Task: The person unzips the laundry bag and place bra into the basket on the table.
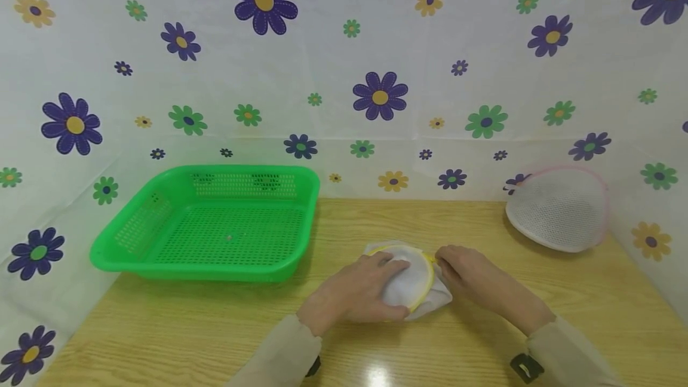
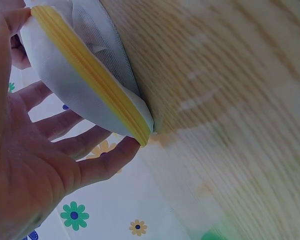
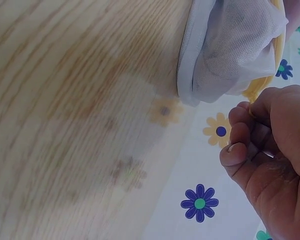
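Observation:
A small white mesh laundry bag (image 1: 405, 282) with a yellow zipper (image 2: 90, 70) sits on the wooden table in front of me. My left hand (image 1: 365, 288) spreads over the bag from the left and grips it, with thumb and fingertips on the zipper band. At the bag's right side, my right hand (image 1: 473, 276) pinches the yellow zipper pull (image 3: 252, 94) between thumb and curled fingers. The mesh (image 3: 235, 50) bulges out loosely below the zipper in the right wrist view, with a pale trim along one edge.
A green plastic basket (image 1: 215, 269) with perforated sides stands at the left. Toward the back right, a white mesh bag with pink trim (image 1: 559, 211) leans near the flower-printed backdrop (image 1: 322, 58). The wood-grain table (image 1: 215, 327) runs back to that backdrop.

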A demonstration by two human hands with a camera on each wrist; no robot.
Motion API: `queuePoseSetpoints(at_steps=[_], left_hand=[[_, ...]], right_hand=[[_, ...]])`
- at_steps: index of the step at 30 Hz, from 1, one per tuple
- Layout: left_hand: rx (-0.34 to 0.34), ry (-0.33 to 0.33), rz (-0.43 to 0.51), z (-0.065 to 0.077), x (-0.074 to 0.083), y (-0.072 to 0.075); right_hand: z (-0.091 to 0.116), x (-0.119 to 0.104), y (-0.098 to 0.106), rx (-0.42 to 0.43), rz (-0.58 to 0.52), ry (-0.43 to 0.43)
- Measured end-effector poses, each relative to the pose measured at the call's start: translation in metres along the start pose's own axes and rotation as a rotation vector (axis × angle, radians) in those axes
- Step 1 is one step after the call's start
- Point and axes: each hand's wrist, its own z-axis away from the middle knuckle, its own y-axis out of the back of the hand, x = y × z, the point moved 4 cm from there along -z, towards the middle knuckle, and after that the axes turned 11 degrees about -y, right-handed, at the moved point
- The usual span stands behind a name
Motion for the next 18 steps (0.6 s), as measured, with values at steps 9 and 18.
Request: queuePoseSetpoints(at_steps=[9, 18], left_hand=[[0.004, -0.008, -0.020, -0.0008, -0.0006, -0.0010], [0.017, -0.009, -0.024, -0.0003, -0.0006, -0.0002]], right_hand=[[0.0013, -0.0008, 0.0009, 0.003, 0.003, 0.011], [0.0050, -0.0012, 0.0027, -0.005, 0.002, 0.010]])
